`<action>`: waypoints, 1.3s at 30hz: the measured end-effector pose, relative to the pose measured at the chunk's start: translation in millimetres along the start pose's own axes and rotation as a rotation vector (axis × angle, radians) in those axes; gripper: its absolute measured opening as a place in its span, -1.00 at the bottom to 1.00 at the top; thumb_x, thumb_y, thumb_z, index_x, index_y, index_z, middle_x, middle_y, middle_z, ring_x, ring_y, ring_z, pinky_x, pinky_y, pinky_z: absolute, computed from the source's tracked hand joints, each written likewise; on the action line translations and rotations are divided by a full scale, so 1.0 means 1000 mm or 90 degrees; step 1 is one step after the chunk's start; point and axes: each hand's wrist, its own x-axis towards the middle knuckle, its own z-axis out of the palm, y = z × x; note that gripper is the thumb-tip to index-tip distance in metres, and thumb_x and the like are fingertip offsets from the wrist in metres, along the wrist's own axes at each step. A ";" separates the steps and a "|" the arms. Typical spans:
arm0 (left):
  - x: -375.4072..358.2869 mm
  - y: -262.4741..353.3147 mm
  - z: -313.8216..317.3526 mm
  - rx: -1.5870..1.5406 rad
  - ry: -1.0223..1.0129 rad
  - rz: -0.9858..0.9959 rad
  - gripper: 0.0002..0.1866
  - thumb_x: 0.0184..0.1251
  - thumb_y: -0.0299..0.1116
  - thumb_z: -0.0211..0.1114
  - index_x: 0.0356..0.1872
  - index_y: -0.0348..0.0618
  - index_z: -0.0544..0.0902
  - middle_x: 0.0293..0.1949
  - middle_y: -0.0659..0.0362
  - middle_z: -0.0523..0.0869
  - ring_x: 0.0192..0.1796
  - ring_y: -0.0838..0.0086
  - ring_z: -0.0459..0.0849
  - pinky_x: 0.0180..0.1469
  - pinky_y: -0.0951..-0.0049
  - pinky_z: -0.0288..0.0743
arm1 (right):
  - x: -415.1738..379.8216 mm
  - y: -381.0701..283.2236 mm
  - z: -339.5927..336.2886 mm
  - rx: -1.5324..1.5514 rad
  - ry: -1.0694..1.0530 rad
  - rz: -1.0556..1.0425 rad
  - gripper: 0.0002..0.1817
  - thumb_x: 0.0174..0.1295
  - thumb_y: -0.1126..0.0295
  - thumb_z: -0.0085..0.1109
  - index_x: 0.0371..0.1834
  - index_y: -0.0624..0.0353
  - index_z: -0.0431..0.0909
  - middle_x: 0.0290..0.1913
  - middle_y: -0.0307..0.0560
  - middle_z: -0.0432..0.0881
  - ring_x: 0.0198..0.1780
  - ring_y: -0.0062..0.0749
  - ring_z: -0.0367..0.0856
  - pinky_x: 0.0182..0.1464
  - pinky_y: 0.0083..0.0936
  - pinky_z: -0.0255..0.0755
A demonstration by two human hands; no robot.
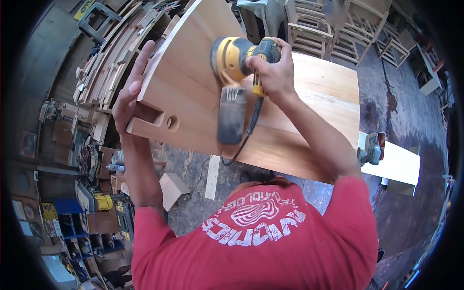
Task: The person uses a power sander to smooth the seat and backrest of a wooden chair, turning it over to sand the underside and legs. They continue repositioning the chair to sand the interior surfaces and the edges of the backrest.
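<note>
My right hand [274, 72] is wrapped round the top of a yellow and black sander [234, 58]. The sander's pad lies against the upright face of a wooden panel [188, 63], and its dark dust canister [232, 116] hangs below, with a black cord beside it. At the panel's left edge, my left hand [130, 101] presses with its fingers stretched out and the thumb apart. Near that hand, the panel's lower corner has a notch and a round hole [172, 123]. A second wooden surface [324, 92] extends to the right behind my right forearm.
Stacked wood strips [104, 67] fill the left side. Wooden chair frames [311, 29] stand at the back. A metal clamp or tool [372, 149] sits at the right beside a white board [398, 164]. Shelves with tools [72, 217] are at lower left.
</note>
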 end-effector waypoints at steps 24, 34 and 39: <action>0.009 -0.003 -0.007 -0.009 -0.031 0.006 0.10 0.18 -0.17 0.38 0.68 -0.30 -0.02 0.54 -0.16 0.33 0.53 0.11 0.42 0.61 0.18 0.21 | 0.003 -0.004 0.001 -0.068 -0.047 -0.081 -0.14 -0.06 0.23 0.55 0.36 0.18 0.34 0.07 0.18 0.65 0.10 -0.10 0.68 0.23 -0.26 0.56; 0.005 0.001 0.003 -0.025 -0.018 -0.004 0.16 0.12 -0.18 0.40 0.68 -0.32 -0.09 0.59 -0.21 0.25 0.59 0.03 0.35 0.66 0.12 0.14 | -0.051 -0.069 0.027 -0.026 -0.161 -0.326 -0.17 -0.07 0.30 0.50 0.35 0.09 0.35 0.00 0.19 0.60 0.07 0.06 0.68 0.18 -0.18 0.56; 0.004 0.000 -0.002 0.007 -0.018 0.000 0.19 0.12 -0.12 0.39 0.69 -0.32 -0.12 0.59 -0.19 0.25 0.58 0.07 0.36 0.63 0.18 0.16 | 0.028 -0.059 0.023 -0.063 -0.067 -0.222 -0.20 -0.08 0.20 0.51 0.28 0.20 0.42 0.03 0.13 0.64 0.04 -0.08 0.69 0.16 -0.23 0.57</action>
